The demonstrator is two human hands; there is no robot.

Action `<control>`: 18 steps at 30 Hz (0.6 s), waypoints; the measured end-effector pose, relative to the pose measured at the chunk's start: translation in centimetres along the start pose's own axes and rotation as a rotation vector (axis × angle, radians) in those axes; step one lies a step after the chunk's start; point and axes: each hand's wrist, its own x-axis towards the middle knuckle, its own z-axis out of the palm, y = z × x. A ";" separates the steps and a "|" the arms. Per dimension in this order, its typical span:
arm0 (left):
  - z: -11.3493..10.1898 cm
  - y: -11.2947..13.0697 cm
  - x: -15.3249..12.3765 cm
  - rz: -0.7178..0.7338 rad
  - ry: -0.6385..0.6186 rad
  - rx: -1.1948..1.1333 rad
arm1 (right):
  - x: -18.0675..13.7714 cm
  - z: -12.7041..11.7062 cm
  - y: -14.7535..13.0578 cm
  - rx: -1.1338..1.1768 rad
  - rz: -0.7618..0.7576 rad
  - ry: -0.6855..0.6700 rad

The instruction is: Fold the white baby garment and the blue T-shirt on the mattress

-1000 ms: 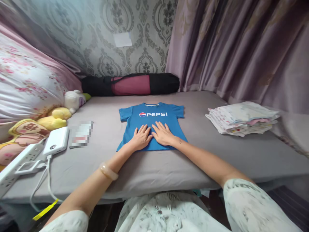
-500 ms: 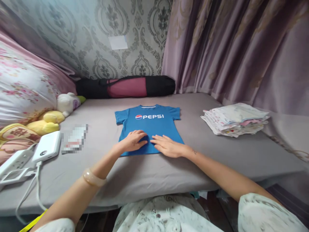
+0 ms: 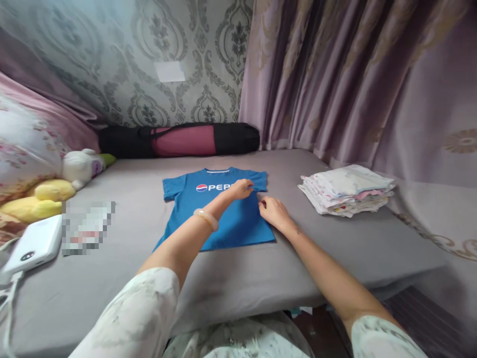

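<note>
A blue T-shirt (image 3: 186, 199) with a Pepsi logo lies flat, face up, on the grey bed sheet (image 3: 335, 243). My left hand (image 3: 240, 189) reaches across the shirt's chest to its right sleeve, fingers curled together on the cloth and covering the end of the logo. My right hand (image 3: 274, 213) rests at the shirt's right side edge just below that sleeve, fingertips pinched at the fabric. A pale bangle sits on my left wrist.
A stack of folded light clothes (image 3: 346, 191) lies to the right of the shirt. A black and pink rolled bag (image 3: 179, 140) lies along the wall. Plush toys (image 3: 80, 166) and a white power bank (image 3: 33, 243) are at the left. Purple curtains (image 3: 354, 84) hang at the right.
Both hands left the shirt's lower middle, where they lay flat, and moved up and right to the right sleeve and side edge. The view turned rightwards.
</note>
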 end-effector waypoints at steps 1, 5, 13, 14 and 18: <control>0.3 0.5 1.0 0.003 0.008 -0.027 | 0.2 -0.1 0.1 0.012 0.032 -0.027; 1.6 1.9 4.5 -0.064 0.021 -0.053 | 0.7 -0.2 0.5 0.054 0.078 -0.071; 4.2 3.0 9.4 -0.266 0.051 0.053 | -0.4 -0.4 0.9 0.146 0.046 -0.173; 4.4 3.1 9.8 -0.291 0.061 0.067 | -0.7 -0.5 0.9 0.153 0.039 -0.187; 5.4 3.6 11.2 -0.372 0.091 0.111 | -1.5 -0.8 1.0 0.158 0.024 -0.212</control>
